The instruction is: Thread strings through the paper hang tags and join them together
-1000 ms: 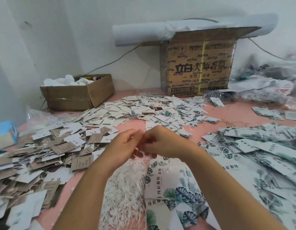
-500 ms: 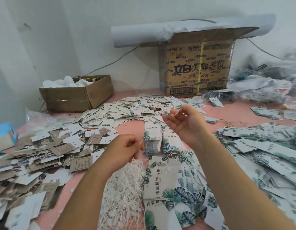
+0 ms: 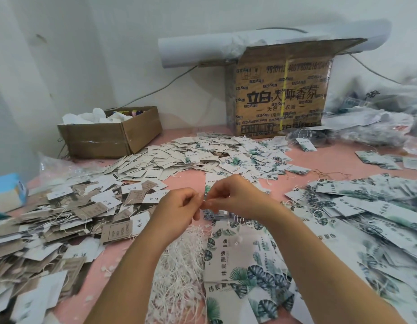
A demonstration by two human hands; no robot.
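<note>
My left hand (image 3: 179, 209) and my right hand (image 3: 233, 197) meet fingertip to fingertip above the pink table (image 3: 331, 160). Between them they pinch a thin white string at a small stack of leaf-printed hang tags (image 3: 212, 183), mostly hidden behind the fingers. Below the hands lies a heap of loose white strings (image 3: 179, 265). Large leaf-printed tags (image 3: 240, 260) lie next to it on the right.
Brown and white tags (image 3: 62, 220) pile up on the left, small tags (image 3: 214, 155) spread at the back, leaf-printed tags (image 3: 366, 211) on the right. A low open carton (image 3: 109, 136) and a tall printed carton (image 3: 280, 94) stand by the wall. Plastic bags (image 3: 378, 127) sit back right.
My right hand, raised and away half a second ago with the string drawn out, has come back down to meet my left hand. The stack of tags is now hidden behind the fingers.
</note>
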